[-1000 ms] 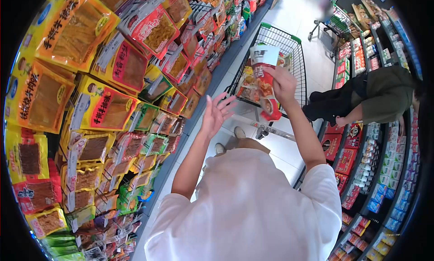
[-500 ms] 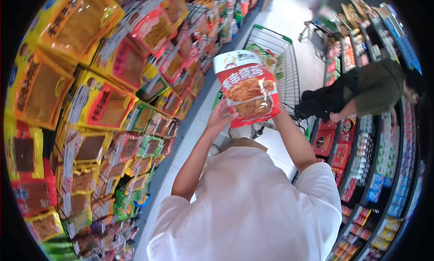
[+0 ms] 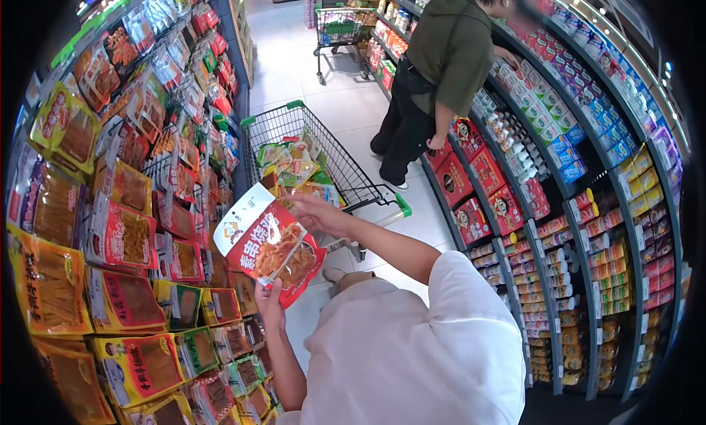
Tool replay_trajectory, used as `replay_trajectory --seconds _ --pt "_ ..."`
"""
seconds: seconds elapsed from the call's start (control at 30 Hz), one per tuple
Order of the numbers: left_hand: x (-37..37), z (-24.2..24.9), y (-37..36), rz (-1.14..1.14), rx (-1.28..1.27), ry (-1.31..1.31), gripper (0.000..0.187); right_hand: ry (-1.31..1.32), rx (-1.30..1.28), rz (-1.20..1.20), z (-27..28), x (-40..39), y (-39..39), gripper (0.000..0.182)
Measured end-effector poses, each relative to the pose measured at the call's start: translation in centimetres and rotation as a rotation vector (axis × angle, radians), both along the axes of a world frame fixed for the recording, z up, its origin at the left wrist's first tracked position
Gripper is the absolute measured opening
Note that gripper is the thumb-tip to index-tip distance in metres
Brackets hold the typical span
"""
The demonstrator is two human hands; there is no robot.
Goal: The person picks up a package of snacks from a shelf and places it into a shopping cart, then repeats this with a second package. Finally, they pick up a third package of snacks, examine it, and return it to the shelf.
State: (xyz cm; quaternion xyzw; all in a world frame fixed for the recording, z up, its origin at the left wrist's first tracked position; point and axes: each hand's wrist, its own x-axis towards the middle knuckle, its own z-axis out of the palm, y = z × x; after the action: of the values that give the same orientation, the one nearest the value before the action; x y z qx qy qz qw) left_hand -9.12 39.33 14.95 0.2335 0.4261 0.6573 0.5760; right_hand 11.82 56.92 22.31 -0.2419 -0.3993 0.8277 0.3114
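Note:
A red and white snack packet (image 3: 271, 242) with a picture of food on its front is held up between both hands. The fingers of my left hand (image 3: 271, 304) pinch its lower left edge. On the upper right side, my right hand (image 3: 315, 213) grips the packet, with part of the fingers behind it. Just beyond the packet stands a wire shopping cart (image 3: 342, 164) with green corners. Several colourful packets (image 3: 294, 160) lie inside the cart.
Hanging snack packets (image 3: 129, 234) fill the rack at the left. At the right stand long shelves (image 3: 544, 226) of boxes and small jars. A person in a dark green top (image 3: 452, 50) stands by them. Another cart (image 3: 342, 31) is farther up the aisle.
The view has swung round and tilted up, showing more of the aisle. The packet now appears lower and farther left, tilted differently, still in both hands. The other person appears more upright.

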Motion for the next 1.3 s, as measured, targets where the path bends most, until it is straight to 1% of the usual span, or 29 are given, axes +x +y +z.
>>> replay_trajectory --seconds 0.03,0.07,0.17,0.27,0.37,0.47,0.5,0.67,0.77,0.87,0.97,1.0,1.07,1.1,1.13,1.17,1.2,1.23,1.27,1.3 --pt "0.1 0.0 0.0 0.002 0.005 0.012 0.039 0.034 -0.040 0.062 0.0 0.6 -0.2 0.050" --pt "0.0 0.0 0.1 0.004 0.012 0.024 0.039 -0.024 -0.023 0.097 0.0 0.8 -1.0 0.049" --pt "-0.3 -0.4 0.1 0.003 0.020 0.056 0.037 -0.262 0.166 0.217 -0.2 1.4 -2.8 0.055" --pt "0.2 -0.1 -0.1 0.017 0.016 0.107 0.035 -0.472 0.463 0.342 0.8 1.2 -3.7 0.056" --pt "0.3 0.0 -0.3 0.030 0.000 0.142 0.035 -0.514 0.453 0.318 1.5 0.9 -4.1 0.055" --pt "0.2 -0.2 -0.9 0.044 -0.023 0.190 0.034 -0.589 0.383 0.392 0.1 0.5 -3.7 0.053" --pt "0.1 -0.2 -1.1 0.047 -0.030 0.211 0.034 -0.561 0.383 0.379 -0.5 0.4 -3.8 0.053" --pt "0.1 -0.1 -2.2 0.089 -0.074 0.119 0.032 -0.422 0.389 0.259 -2.9 -1.1 -4.6 0.053" --pt "-0.6 -1.0 -2.9 0.105 -0.093 0.098 0.032 -0.574 0.417 0.335 -5.8 -2.1 -3.7 0.051" --pt "-1.4 -1.4 -3.6 0.105 -0.090 0.095 0.033 -0.485 0.391 0.348 -2.4 -2.8 -4.8 0.050" --pt "-1.4 -0.5 -3.9 0.125 -0.089 0.110 0.033 -0.511 0.433 0.360 -0.9 -3.6 -5.1 0.048" --pt "-1.2 0.0 -4.0 0.143 -0.096 0.114 0.033 -0.521 0.488 0.320 -1.9 -3.6 -4.6 0.050" --pt "-1.2 1.0 -3.4 0.095 -0.078 0.116 0.031 -0.517 0.579 0.302 -5.5 -4.2 -3.8 0.053" --pt "-0.7 2.6 -3.2 0.099 -0.114 0.174 0.015 -0.460 0.530 0.270 -4.3 -4.1 -4.2 0.049" --pt "-2.0 -0.4 -3.4 0.105 -0.161 0.374 0.016 -0.434 0.477 0.303 -1.9 -4.3 -4.5 0.047" --pt "-1.9 0.2 -3.3 0.094 -0.131 0.382 0.031 -0.348 0.431 0.254 -1.7 -4.7 -4.9 0.045" --pt "-2.3 -0.4 -3.4 0.090 -0.123 0.388 0.018 -0.367 0.403 0.264 -2.1 -4.7 -5.0 0.046" --pt "-1.4 2.6 -2.7 0.076 -0.073 0.207 0.024 -0.402 0.395 0.255 -2.4 -4.5 -4.6 0.047" --pt "-2.1 1.9 -2.6 -0.022 -0.052 0.234 0.043 -0.410 0.362 0.265 -2.5 -4.6 -4.7 0.046" --pt "-2.3 1.9 -2.8 -0.015 -0.068 0.242 0.043 -0.416 0.335 0.262 -2.4 -4.7 -4.8 0.046"
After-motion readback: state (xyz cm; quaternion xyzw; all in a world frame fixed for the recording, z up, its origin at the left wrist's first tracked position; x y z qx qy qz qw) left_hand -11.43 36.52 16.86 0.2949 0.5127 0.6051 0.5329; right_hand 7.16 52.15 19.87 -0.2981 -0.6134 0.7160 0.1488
